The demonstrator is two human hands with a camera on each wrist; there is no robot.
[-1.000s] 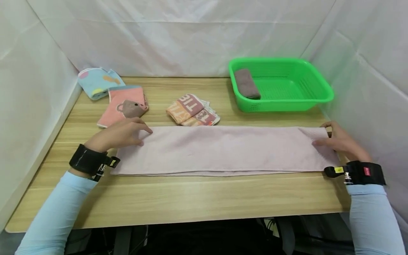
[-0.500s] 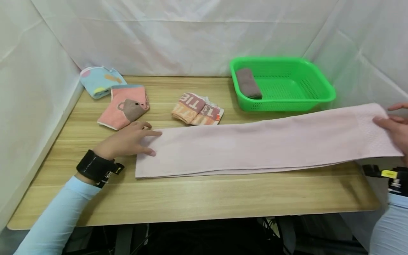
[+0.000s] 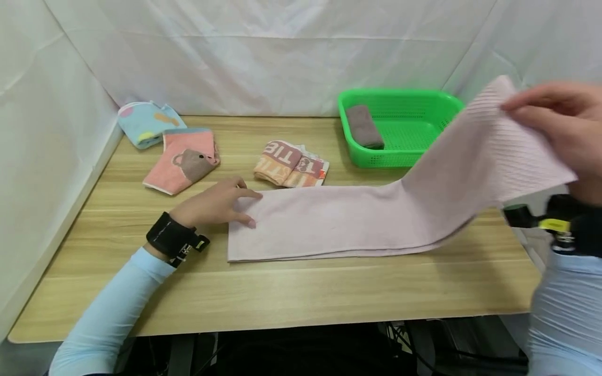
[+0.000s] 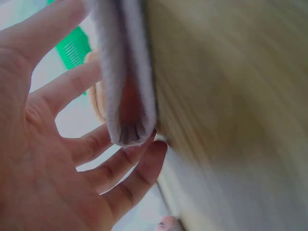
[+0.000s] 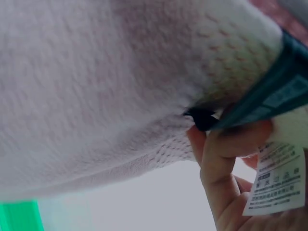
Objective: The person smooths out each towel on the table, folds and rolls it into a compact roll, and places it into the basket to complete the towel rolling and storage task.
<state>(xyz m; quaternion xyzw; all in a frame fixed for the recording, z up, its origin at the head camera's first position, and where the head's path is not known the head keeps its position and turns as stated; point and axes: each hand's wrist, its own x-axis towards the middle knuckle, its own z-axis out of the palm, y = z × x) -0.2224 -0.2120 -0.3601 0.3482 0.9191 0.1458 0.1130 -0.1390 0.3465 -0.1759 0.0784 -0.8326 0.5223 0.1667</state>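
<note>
A long folded pale pink towel lies across the table, its right part lifted into the air. My right hand pinches the raised end, which has a ribbed band. In the right wrist view, a white care label and a dark tag hang at the fingers of the right hand. At the towel's left end, my left hand rests with thumb and index finger spread. The left wrist view shows the left hand's fingers spread beside the towel's rounded fold.
A green basket at the back right holds a folded grey-brown cloth. Behind the towel lies a folded orange and maroon lettered cloth. Back left are a pink bear cloth and a light blue cloth.
The right hand has raised the towel's right end off the table, first pulling rightward, then lifting it up. The towel's left end and the left hand have shifted to the right.
</note>
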